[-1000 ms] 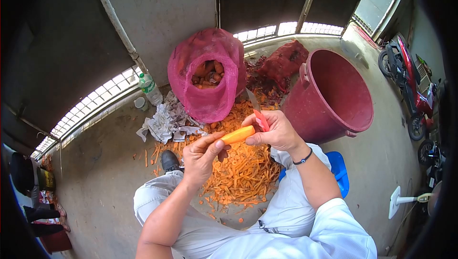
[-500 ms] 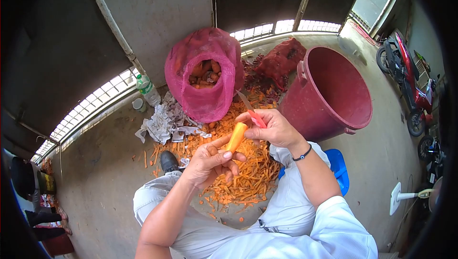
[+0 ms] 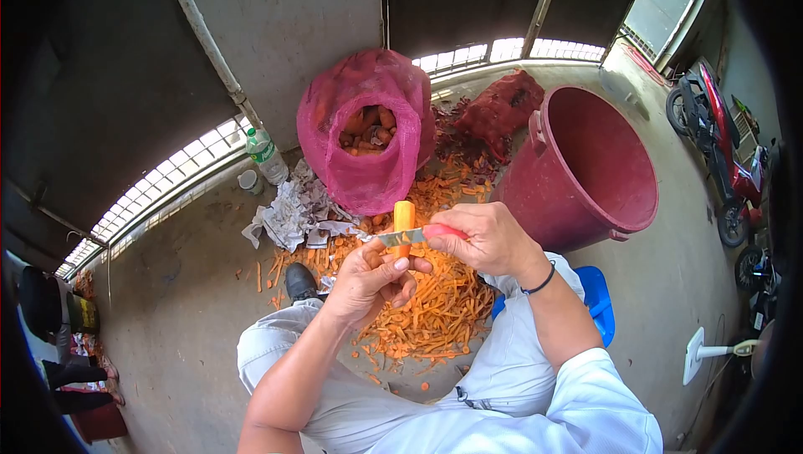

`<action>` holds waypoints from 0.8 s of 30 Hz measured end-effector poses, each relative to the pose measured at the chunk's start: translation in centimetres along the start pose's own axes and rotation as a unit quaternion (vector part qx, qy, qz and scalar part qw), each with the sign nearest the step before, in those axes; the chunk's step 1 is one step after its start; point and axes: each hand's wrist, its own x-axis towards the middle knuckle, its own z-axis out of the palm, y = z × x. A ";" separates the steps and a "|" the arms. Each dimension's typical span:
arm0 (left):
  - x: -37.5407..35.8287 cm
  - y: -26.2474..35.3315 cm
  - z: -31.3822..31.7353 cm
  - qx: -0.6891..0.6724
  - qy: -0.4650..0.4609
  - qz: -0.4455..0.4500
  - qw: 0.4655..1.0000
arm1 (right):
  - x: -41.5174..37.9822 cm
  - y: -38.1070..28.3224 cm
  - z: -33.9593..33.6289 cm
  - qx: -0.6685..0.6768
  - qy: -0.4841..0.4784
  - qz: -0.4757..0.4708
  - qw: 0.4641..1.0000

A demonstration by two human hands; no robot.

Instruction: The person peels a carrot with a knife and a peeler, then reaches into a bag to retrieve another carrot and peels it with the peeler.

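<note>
Just beyond the left hand (image 3: 366, 283), by which its near end is grasped, the carrot (image 3: 404, 216) is now pointed straighter outward. The knife (image 3: 411, 237), gripped by the right hand (image 3: 495, 238), is now laid across the carrot, no longer clear of it, so blade work seems under way. Beneath both hands, peelings (image 3: 435, 312) are heaped.

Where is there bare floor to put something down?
Bare floor lies left of the left trouser leg, and between the blue plastic piece and the white stand. Crowded: carrot peelings heap before the pink mesh sack, crumpled paper beside it.
</note>
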 end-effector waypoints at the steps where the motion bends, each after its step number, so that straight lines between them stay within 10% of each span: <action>1: 0.0 0.0 0.0 -0.003 -0.011 0.003 1.000 | -0.1 -0.1 0.1 0.000 0.000 0.001 1.000; 24: -0.5 -0.1 0.3 0.000 0.000 -0.010 1.000 | 0.2 0.8 -1.1 -0.016 0.093 0.086 0.992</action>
